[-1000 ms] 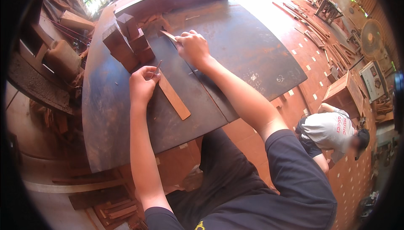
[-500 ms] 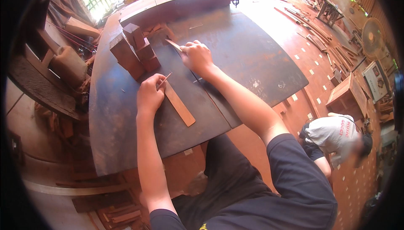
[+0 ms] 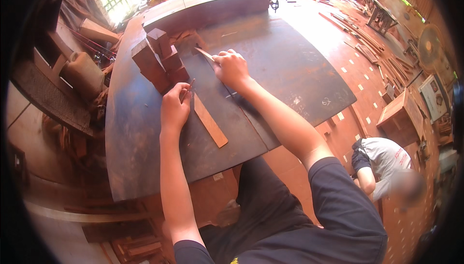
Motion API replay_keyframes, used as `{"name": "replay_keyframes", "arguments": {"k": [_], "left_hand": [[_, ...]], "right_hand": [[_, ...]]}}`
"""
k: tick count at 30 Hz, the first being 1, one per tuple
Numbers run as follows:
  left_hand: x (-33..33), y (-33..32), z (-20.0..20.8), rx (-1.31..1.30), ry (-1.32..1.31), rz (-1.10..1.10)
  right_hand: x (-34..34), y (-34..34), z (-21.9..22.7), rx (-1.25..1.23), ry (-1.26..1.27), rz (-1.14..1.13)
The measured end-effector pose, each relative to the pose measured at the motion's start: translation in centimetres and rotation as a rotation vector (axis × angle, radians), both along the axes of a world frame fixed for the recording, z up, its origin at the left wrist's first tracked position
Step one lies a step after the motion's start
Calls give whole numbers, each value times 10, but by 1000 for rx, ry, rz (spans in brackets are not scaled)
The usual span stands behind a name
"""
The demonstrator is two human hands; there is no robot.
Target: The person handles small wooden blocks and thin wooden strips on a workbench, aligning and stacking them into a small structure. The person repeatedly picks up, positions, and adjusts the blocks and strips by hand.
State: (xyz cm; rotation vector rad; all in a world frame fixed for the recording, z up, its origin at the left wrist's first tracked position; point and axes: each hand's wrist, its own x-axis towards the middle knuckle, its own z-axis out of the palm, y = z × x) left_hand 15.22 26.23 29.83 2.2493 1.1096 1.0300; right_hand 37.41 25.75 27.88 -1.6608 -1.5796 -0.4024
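My left hand [image 3: 176,105] is closed in a pinch on a small thin stick [image 3: 192,84], just in front of the stacked wood blocks [image 3: 159,63]. Farther forward, my right hand [image 3: 233,69] grips a pale, slim stick [image 3: 206,54]; its dark far end points at reddish scraps behind the blocks. Between my hands and nearer to me, a flat wooden strip [image 3: 211,124] lies slantwise on the dark tabletop [image 3: 299,73]. The strip's upper end is close to my left fingers.
A long raised wooden beam [image 3: 208,10] crosses the table's far side. On the left stands a dusty jug [image 3: 83,71]. Another person [image 3: 384,160] crouches on the floor at the right, near a wooden box [image 3: 400,114] and a round fan [image 3: 430,45].
The small stick in my left hand has turned from slanted to nearly upright. My right hand keeps its hold with little movement. The other person has bent lower.
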Motion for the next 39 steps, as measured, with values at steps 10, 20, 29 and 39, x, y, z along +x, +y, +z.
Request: {"name": "replay_keyframes", "arguments": {"k": [10,20,29,39], "left_hand": [[1,-2,2,66,-49,102],[0,4,-2,93,-135,62],[1,7,-5,-58,-269,71],[-1,13,-4,-172,-405,59]], "right_hand": [[-1,2,1,-23,36,33],[0,-1,1,-17,35,31],[1,1,-1,-27,47,37],[1,-2,0,-20,51,31]]}}
